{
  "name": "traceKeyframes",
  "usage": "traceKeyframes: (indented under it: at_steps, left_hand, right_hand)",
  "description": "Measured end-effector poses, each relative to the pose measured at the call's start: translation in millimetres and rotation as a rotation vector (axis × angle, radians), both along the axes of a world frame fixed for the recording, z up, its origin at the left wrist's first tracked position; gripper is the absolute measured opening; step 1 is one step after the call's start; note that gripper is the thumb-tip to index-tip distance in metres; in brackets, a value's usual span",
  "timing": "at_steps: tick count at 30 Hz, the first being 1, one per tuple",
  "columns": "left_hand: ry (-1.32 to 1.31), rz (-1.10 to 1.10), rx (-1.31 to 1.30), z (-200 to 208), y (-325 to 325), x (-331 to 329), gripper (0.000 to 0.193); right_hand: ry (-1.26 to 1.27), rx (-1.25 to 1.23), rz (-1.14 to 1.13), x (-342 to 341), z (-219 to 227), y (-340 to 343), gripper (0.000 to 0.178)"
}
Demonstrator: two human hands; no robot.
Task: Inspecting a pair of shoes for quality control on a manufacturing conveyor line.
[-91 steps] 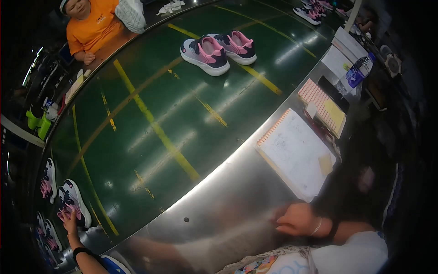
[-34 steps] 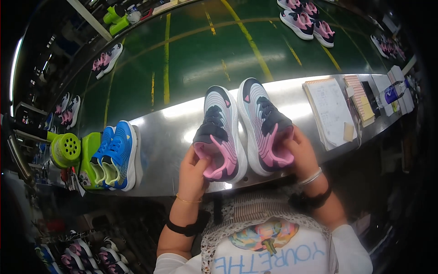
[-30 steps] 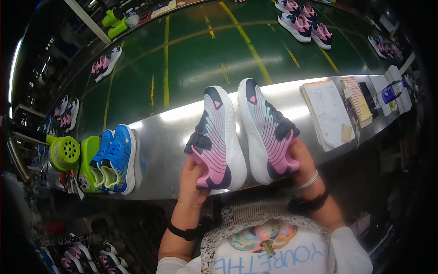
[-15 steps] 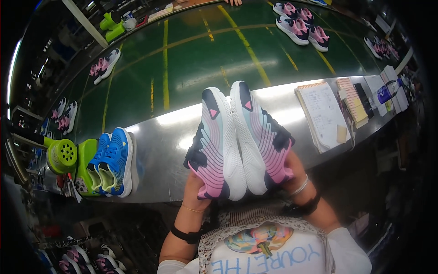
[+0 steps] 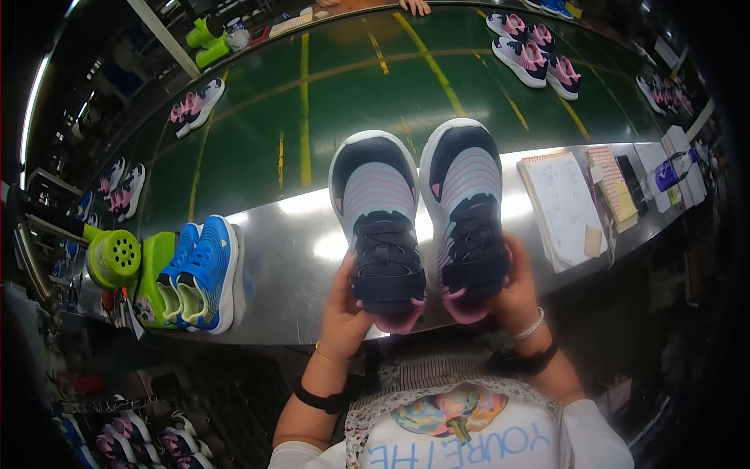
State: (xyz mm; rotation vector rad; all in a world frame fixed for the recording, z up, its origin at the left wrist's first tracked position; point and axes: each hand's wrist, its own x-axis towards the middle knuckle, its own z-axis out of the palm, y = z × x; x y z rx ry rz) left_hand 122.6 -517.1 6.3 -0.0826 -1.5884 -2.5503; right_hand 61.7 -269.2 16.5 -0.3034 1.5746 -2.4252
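Note:
A pair of navy, pale blue and pink sneakers is held up over the near edge of the metal table, toes pointing away and uppers facing up. My left hand [image 5: 348,309] grips the left sneaker [image 5: 381,195] by its heel and outer side. On the other side, my right hand [image 5: 516,293] holds the right sneaker [image 5: 466,187] the same way. The two shoes stand slightly apart, with dark laces and straps showing. Fingers beneath both shoes are partly hidden.
Blue sneakers [image 5: 205,273] stand at the left beside a green machine [image 5: 117,258]. To the right lie an open notebook [image 5: 558,207] and a purple-labelled bottle [image 5: 670,173]. Beyond the metal table [image 5: 281,297], a green conveyor belt [image 5: 344,102] carries more sneakers [image 5: 522,59]. Another person's hand [image 5: 414,6] rests at the far edge.
Both sneakers have been turned from lying sole to sole, sides up, to uppers facing up, with a gap between them. My hands have rotated with them, and the view has shifted slightly.

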Motion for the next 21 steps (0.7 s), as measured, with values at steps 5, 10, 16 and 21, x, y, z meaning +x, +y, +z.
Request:
traceKeyframes:
  at_steps: [5,10,16,21]
  left_hand:
    - [0.204,0.036,-0.222,-9,1,-7,0.078]
    - [0.243,0.053,-0.273,-12,1,-5,0.077]
    - [0.217,0.037,-0.258,-17,-4,-4,0.078]
    - [0.24,0.046,-0.215,-13,-7,-4,0.074]
  right_hand:
    - [0.4,0.165,-0.066,-1,1,-9,0.073]
    - [0.456,0.242,-0.09,1,4,-12,0.072]
    - [0.447,0.241,-0.094,5,6,-14,0.073]
    - [0.568,0.38,-0.146,3,8,-15,0.073]
